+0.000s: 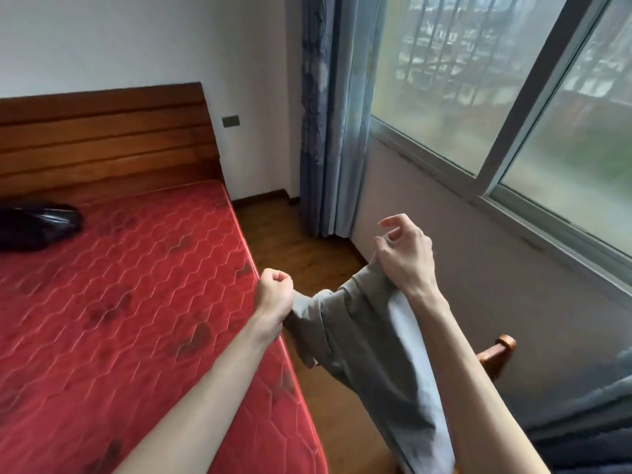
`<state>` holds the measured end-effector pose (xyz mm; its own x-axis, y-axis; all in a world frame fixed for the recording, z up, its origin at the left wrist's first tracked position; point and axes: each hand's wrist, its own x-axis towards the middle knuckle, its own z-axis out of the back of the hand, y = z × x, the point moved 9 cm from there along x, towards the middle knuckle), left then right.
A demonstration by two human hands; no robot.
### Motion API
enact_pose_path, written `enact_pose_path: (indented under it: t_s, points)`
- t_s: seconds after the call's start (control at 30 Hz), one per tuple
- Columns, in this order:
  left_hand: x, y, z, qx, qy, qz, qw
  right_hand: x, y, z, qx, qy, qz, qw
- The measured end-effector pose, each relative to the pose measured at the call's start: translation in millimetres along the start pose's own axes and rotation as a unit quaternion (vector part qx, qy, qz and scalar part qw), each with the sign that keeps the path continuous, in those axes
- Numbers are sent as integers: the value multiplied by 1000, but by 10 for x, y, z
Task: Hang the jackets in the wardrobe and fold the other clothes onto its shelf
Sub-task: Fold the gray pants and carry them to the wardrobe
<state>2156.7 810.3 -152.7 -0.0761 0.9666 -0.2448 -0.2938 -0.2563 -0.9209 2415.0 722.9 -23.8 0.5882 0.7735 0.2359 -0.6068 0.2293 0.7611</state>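
— Left hand (273, 292)?
— Curled into a tight fist at lower centre of the frame, clamped on one edge of the grey garment (362, 343).
— Right hand (405, 258)?
— Right of centre, thumb and forefinger pinching the garment's other top edge, remaining fingers (393, 220) spread loose and half curled above the cloth.
— And the garment itself?
— Stretched between both hands, sagging down toward the lower right over the wooden floor (301, 241), paler lining showing along one fold.
— Around that?
— Red quilted mattress (136, 302) filling the left half, just beside the left wrist. Black item (37, 227) lying on it at far left, too blurred to name. Wooden headboard (102, 138) behind, blue curtain (325, 131) at top centre, window (513, 97) at upper right.
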Motion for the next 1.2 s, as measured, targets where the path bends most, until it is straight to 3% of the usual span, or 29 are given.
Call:
enact_pose_path:
  t_s: [0.37,0.57,0.67,0.77,0.87,0.93,1.07,1.2]
  points:
    - [-93,-58,2183,-130,-111,-69,983,-712,1577,-1075,92,49,82,991]
    - [-155,140,3349,-146,-189,-71,968,-1135,2073,-1530,188,51,76,978]
    - [-189,415,3822,-159,-216,-45,962,-1361,2056,-1793,230,51,24,971]
    - [-186,899,4089,-219,-221,65,948,-1600,1950,-2184,268,75,-51,959]
    - [-277,1485,4085,-365,-148,253,884,-1798,1769,-2587,303,117,-158,932]
    - [-364,1713,4086,-407,-103,304,855,-1895,1630,-2839,317,151,-239,905]
    - [-430,2003,4101,-370,-61,324,868,-2192,1310,-3366,325,246,-389,826]
    - [-469,2140,4089,-331,-41,323,886,-2540,1069,-3741,247,393,-463,755]
